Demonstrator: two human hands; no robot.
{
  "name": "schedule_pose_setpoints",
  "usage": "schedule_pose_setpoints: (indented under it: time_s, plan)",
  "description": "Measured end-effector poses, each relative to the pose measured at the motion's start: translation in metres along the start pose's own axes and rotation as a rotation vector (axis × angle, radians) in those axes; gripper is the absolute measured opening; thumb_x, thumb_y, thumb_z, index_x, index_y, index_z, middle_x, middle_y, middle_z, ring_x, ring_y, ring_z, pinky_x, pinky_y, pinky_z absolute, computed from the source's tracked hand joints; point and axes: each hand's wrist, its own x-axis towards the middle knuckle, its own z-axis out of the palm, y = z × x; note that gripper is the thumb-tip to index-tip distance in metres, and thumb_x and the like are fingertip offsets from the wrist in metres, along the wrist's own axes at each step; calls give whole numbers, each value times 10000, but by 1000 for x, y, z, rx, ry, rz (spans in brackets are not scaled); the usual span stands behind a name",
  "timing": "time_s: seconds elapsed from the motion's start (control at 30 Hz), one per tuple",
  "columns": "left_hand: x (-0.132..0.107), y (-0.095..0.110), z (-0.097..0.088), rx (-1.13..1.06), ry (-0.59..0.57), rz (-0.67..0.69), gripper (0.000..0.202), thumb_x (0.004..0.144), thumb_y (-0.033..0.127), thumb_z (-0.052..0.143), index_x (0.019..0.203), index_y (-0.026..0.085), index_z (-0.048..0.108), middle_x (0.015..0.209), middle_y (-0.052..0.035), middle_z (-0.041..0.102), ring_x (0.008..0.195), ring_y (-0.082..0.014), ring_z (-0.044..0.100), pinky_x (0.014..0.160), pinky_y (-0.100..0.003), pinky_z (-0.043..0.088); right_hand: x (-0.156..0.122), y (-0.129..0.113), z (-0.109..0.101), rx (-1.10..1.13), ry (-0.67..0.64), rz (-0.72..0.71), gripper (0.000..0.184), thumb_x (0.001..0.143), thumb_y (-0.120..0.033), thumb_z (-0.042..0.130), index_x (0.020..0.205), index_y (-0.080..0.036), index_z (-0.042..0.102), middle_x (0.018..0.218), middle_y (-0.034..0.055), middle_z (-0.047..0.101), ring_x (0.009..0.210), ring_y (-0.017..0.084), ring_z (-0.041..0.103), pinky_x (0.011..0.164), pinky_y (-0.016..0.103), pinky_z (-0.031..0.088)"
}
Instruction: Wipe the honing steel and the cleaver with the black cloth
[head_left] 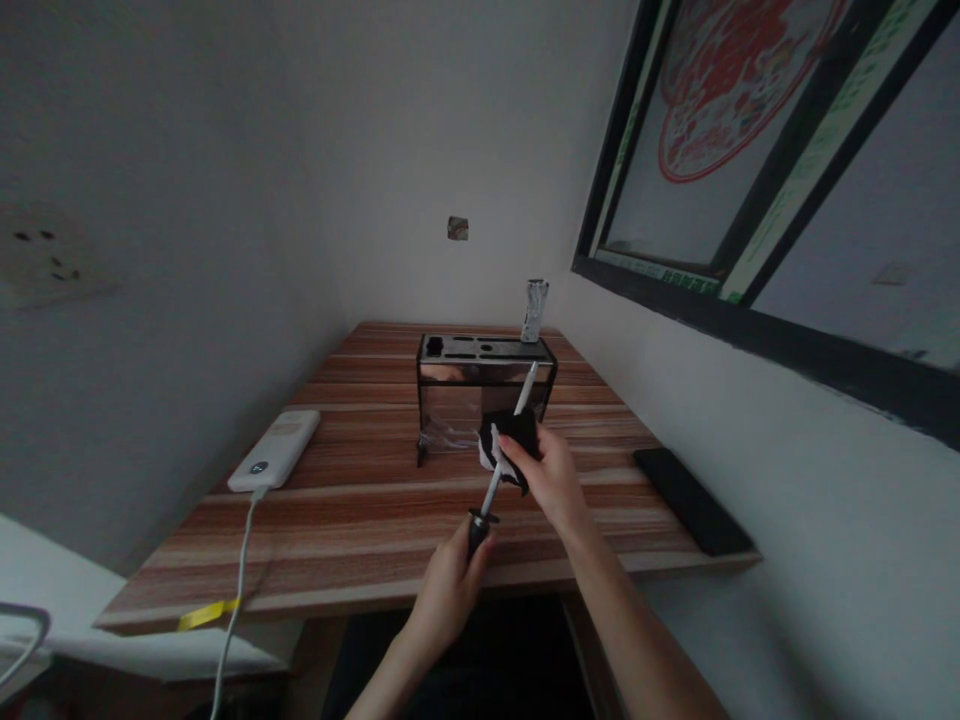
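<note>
My left hand (452, 580) is closed round the dark handle of a sharpening rod (504, 460) that slants up and away over the wooden table (360, 500). My right hand (549, 472) grips a black and white cloth (508, 440) wrapped round the middle of the rod's pale shaft. The rod's tip reaches up in front of a shiny metal knife block (480, 385) with slots in its top, standing at the table's middle.
A white power bank (276, 448) with a cable lies at the left. A black phone (690, 498) lies flat at the right edge by the wall. A small silvery can (534, 310) stands behind the block. A framed picture (772, 170) hangs on the right wall.
</note>
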Motion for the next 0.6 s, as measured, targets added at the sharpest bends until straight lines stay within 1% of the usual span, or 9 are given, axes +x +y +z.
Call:
schedule_pose_setpoints:
  time_s: [0.13, 0.23, 0.3, 0.47, 0.6]
  plan:
    - [1, -3, 2, 34, 0, -4, 288, 889, 340, 398, 1028, 156, 571, 875, -77, 679, 810, -212, 626, 719, -266, 433, -15, 6, 2, -8, -35, 39, 288, 745, -401, 642, 887, -150, 646, 781, 56, 685, 699, 189, 634, 603, 266, 507]
    - [1, -6, 3, 38, 12, 3, 286, 892, 343, 399, 1021, 157, 573, 835, -69, 679, 764, -206, 623, 690, -261, 431, -25, 10, 3, -22, -86, 56, 307, 745, -390, 645, 941, -154, 639, 844, 71, 698, 758, 209, 647, 649, 286, 520]
    - [1, -6, 3, 23, 6, 12, 292, 895, 336, 396, 1048, 154, 565, 862, -73, 682, 778, -205, 625, 698, -259, 435, -31, 12, 5, -43, -107, 69, 326, 744, -379, 649, 978, -152, 632, 884, 80, 702, 792, 222, 649, 689, 307, 522]
    - [1, -6, 2, 2, -3, 15, 298, 884, 299, 414, 1112, 155, 543, 980, -95, 684, 890, -221, 629, 764, -271, 444, -43, 12, 9, -81, -143, 84, 353, 722, -299, 668, 1038, -157, 599, 966, 85, 687, 863, 230, 638, 793, 345, 501]
    - [0, -9, 3, 29, 2, 8, 297, 875, 288, 417, 1101, 151, 553, 962, -95, 693, 853, -225, 636, 740, -284, 457, -50, 9, 11, -93, -132, 98, 363, 709, -261, 668, 1051, -174, 581, 988, 77, 677, 916, 231, 626, 844, 351, 481]
